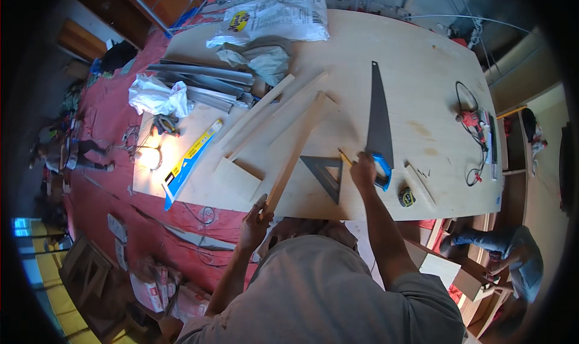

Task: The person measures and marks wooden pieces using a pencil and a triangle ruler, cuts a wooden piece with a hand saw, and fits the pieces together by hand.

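My left hand (256, 224) is closed around the near end of a long wooden strip (294, 154), which slants away across the plywood sheet (443, 60). Between the fingers of my right hand (363, 172) is a yellow pencil (344, 157), its tip toward the left. A handsaw (378, 111) lies just right of that hand, its blue handle beside my fingers and its blade stretching away from me. In the space between my hands rests a dark triangular square (333, 191). Farther right are a tape measure (406, 197) and a short narrow wood piece (420, 184).
Loose boards (256, 111), a blue-yellow long sleeve (194, 160) and a lit lamp (149, 157) occupy the left. Metal profiles (205, 73) and a white sack (277, 18) lie farther back. A corded red power tool (469, 118) sits right. Another person (512, 253) works at lower right.
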The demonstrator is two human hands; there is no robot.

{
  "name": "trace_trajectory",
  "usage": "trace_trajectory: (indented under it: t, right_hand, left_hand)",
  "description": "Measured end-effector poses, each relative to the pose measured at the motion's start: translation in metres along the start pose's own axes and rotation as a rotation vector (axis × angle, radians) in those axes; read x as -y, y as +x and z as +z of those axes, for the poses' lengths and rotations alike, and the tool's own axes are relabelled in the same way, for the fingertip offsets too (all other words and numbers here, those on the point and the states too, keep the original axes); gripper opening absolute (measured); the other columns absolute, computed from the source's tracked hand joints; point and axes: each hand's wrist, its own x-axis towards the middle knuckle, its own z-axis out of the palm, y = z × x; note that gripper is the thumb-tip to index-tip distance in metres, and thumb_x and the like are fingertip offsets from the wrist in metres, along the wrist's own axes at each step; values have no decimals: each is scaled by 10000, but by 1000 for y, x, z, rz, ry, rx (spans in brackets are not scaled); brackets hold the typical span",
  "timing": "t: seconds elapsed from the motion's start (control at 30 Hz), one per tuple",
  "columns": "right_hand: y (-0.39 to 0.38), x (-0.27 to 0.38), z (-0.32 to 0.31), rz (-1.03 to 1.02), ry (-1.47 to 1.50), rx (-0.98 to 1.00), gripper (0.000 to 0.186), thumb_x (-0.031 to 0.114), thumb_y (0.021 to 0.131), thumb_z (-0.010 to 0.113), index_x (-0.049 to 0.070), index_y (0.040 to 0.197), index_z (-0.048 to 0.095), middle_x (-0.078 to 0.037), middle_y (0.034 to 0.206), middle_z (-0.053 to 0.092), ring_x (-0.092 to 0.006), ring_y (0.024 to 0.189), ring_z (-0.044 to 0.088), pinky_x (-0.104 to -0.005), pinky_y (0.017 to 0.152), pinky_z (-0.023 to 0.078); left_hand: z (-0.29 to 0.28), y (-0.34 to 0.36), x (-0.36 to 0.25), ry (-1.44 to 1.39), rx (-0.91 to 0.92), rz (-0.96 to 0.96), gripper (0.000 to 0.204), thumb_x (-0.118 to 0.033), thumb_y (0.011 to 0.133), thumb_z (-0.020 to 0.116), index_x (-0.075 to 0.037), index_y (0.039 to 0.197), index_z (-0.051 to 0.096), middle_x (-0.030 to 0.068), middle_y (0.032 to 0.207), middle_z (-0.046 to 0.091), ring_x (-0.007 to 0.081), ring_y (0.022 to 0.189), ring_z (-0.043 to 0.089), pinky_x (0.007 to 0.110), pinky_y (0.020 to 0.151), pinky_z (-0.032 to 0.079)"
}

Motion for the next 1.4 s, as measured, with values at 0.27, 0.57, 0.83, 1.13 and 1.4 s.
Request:
trace_trajectory:
  t: [0.27,0.57,0.83,1.13,1.4]
  right_hand:
    - [-40,-73,-35,-88,-182,289,658,218,861,833,34,1444,588,-216,1471,567,-436,1354,537,-531,1114,473]
    - [-11,-63,-73,-151,199,328,492,89,808,739,23,1276,602,-205,1124,715,-402,1122,695,-476,978,541]
    - [18,7,-210,59,692,-85,306,282,1013,762,95,842,589,-36,688,560,-108,562,504,-292,503,401]
    - [-102,116,-296,-360,928,464,342,272,1027,709,51,807,567,-38,645,553,-107,517,488,-278,466,342]
    - [-147,166,-257,-440,426,1032,205,181,902,859,30,940,726,-68,721,684,-133,631,649,-309,623,513]
  left_hand:
    - [7,-34,20,70,-76,7,625,-69,962,739,-147,1550,541,216,1216,755,302,1109,762,400,922,599]
    - [21,-71,92,-146,-74,-70,561,-28,973,691,-157,1510,592,91,1172,759,175,1131,719,335,978,552]
    - [47,-94,178,-403,-125,-94,464,-40,997,670,-61,1459,630,42,1176,736,138,999,716,307,916,567]
    - [75,-84,188,-225,-97,-239,457,-411,1043,640,-47,1308,713,147,1070,782,216,902,765,348,853,594]
    - [74,-72,163,-240,76,-528,596,-613,1042,548,-83,1231,744,177,960,781,306,859,776,456,805,583]
